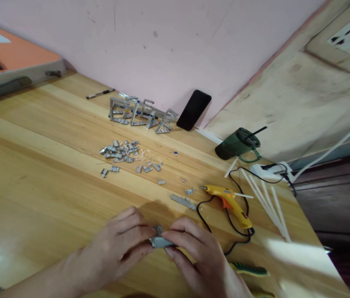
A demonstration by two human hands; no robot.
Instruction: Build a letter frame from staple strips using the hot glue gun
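A small silvery-grey strip piece (161, 241) is pinched between my two hands near the front of the wooden table. My left hand (128, 240) has its fingertips closed on the piece's left end. At the right end, the thumb and fingers of my right hand (193, 248) are closed on it. Part of the piece is hidden behind my fingers. Just beyond my hands lies a flat grey strip (183, 202), with a small bent metal piece (190, 191) close to it. A yellow glue gun (229, 203) rests to the right, a white glue stick in its back.
A pile of small bent metal pieces (121, 151) lies mid-table. Behind it stand several grey frame-like assemblies (140, 116), a pen (100, 94) and a leaning phone (194, 110). At right are a green mug (238, 144), glue sticks (268, 203), a power strip (271, 170) and green-handled pliers (249, 269).
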